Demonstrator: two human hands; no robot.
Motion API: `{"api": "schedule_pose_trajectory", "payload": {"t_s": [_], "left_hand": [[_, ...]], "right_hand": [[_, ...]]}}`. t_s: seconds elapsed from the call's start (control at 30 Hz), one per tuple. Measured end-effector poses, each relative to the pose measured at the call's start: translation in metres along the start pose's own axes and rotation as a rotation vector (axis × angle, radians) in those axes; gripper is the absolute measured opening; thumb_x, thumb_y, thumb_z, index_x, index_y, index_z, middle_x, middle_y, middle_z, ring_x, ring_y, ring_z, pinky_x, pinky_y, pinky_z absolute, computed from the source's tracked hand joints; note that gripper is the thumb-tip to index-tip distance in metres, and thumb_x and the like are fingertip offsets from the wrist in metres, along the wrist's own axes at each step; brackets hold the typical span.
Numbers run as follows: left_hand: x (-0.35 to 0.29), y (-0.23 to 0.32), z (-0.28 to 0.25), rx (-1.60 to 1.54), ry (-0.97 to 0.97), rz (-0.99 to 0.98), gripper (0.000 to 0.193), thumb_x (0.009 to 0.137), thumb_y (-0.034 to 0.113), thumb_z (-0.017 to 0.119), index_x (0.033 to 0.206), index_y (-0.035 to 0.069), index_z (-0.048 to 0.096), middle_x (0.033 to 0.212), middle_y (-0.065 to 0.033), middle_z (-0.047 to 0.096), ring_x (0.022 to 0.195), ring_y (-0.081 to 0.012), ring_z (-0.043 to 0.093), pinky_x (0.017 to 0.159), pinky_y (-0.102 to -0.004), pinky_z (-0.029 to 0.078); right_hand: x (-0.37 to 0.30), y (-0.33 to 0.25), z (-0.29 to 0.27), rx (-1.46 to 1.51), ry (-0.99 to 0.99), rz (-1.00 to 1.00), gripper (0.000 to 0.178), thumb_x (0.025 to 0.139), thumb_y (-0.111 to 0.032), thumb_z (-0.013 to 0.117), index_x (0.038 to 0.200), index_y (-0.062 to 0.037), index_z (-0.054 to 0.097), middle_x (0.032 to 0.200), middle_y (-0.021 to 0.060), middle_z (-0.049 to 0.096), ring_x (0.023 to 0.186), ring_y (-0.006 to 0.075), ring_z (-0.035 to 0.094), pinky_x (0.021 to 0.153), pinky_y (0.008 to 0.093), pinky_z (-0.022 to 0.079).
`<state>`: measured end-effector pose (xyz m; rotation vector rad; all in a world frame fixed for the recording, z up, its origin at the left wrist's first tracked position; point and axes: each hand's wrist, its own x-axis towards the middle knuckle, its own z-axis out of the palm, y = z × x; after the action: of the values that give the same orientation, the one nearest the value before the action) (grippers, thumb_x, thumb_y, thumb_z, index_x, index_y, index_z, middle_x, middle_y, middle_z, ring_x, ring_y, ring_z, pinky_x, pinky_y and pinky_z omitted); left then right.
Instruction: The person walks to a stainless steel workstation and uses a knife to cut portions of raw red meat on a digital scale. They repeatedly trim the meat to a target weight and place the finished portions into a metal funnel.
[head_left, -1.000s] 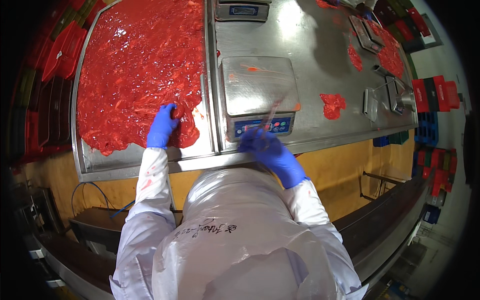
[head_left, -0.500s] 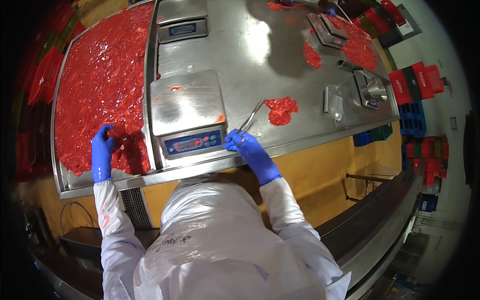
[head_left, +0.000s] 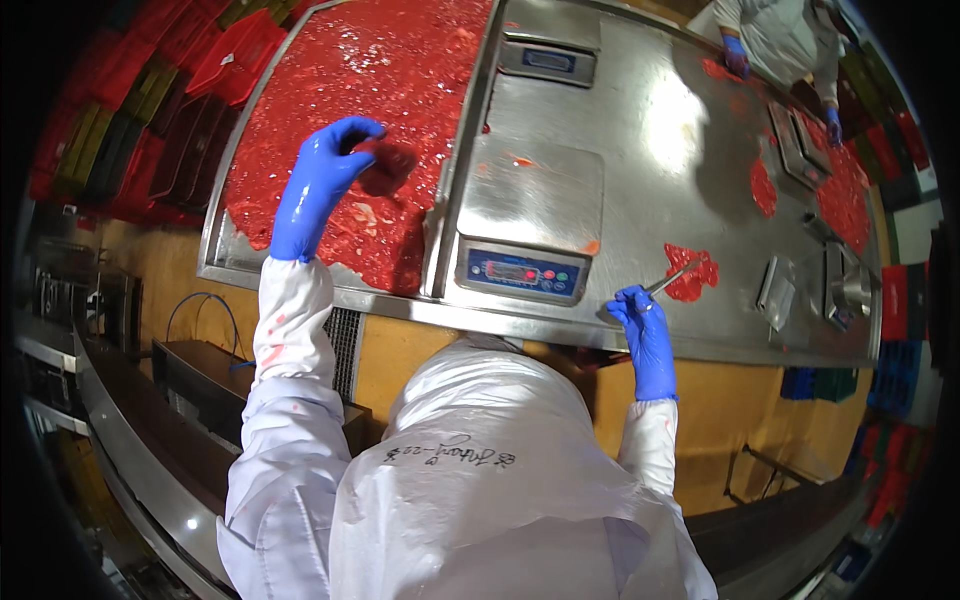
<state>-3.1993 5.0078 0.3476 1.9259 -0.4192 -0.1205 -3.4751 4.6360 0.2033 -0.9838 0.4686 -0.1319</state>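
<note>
My left hand (head_left: 325, 180), in a blue glove, is raised over a wide steel tray (head_left: 218, 245) of wet red meat pieces (head_left: 370, 60). Its fingers curve with a gap to the thumb, and nothing shows between them. A dark shadow lies on the meat beside the fingertips. My right hand (head_left: 645, 335), also blue-gloved, is closed around the handle of slim metal scissors (head_left: 672, 279). Their tip reaches over a separate piece of red meat (head_left: 686, 286) on the steel table. Between my hands stands a scale (head_left: 530, 195) with a lit display and a few red scraps on its plate.
A second scale (head_left: 548, 45) stands farther back. At right are a metal scoop (head_left: 852, 290), a clear-sided holder (head_left: 777, 290), another scale (head_left: 800, 145) and more meat (head_left: 840, 195). A co-worker's gloved hand (head_left: 735, 57) is at the far edge. Red crates (head_left: 235, 55) are stacked at left.
The view has swung left. My left hand has lifted and moved farther over the meat. My right hand has moved right, bringing the scissors to the separate meat piece.
</note>
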Motion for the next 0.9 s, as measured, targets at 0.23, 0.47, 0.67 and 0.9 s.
{"api": "schedule_pose_trajectory", "payload": {"t_s": [0.23, 0.47, 0.67, 0.9], "left_hand": [[0.03, 0.063, 0.04, -0.357, -0.082, 0.186, 0.028, 0.079, 0.007, 0.064, 0.107, 0.001, 0.06, 0.099, -0.0032, 0.062, 0.09, -0.0101, 0.058, 0.081, -0.024, 0.045], [0.039, 0.031, 0.117, -0.713, -0.129, -0.099, 0.032, 0.083, 0.014, 0.063, 0.111, 0.001, 0.058, 0.096, -0.0048, 0.062, 0.089, -0.0112, 0.056, 0.081, -0.0252, 0.043], [0.02, -0.049, 0.151, 0.168, -0.206, 0.283, 0.04, 0.081, 0.017, 0.065, 0.117, 0.003, 0.054, 0.11, -0.0135, 0.058, 0.104, -0.0275, 0.057, 0.089, -0.0329, 0.046], [0.014, -0.047, 0.187, 0.349, -0.338, 0.253, 0.024, 0.075, 0.007, 0.062, 0.098, 0.003, 0.058, 0.1, -0.0157, 0.06, 0.09, -0.034, 0.059, 0.078, -0.039, 0.047]], "right_hand": [[0.011, -0.014, 0.038, -0.176, -0.047, -0.027, 0.037, 0.094, -0.028, 0.053, 0.105, 0.0064, 0.058, 0.099, 0.0158, 0.063, 0.081, 0.0194, 0.064, 0.076, 0.0298, 0.052], [0.016, -0.023, 0.081, -0.217, -0.173, 0.039, 0.036, 0.095, -0.028, 0.049, 0.1, 0.0064, 0.06, 0.097, 0.0158, 0.065, 0.08, 0.019, 0.064, 0.075, 0.028, 0.052], [0.009, 0.002, 0.091, -0.211, -0.309, 0.354, 0.052, 0.095, -0.046, 0.044, 0.091, 0.0025, 0.062, 0.085, 0.0125, 0.066, 0.066, 0.0151, 0.064, 0.065, 0.0258, 0.05], [0.058, 0.018, 0.114, -0.204, -0.041, 0.304, 0.045, 0.091, -0.046, 0.053, 0.079, -0.0039, 0.057, 0.069, 0.0088, 0.061, 0.06, 0.0163, 0.062, 0.054, 0.0259, 0.049]]}}
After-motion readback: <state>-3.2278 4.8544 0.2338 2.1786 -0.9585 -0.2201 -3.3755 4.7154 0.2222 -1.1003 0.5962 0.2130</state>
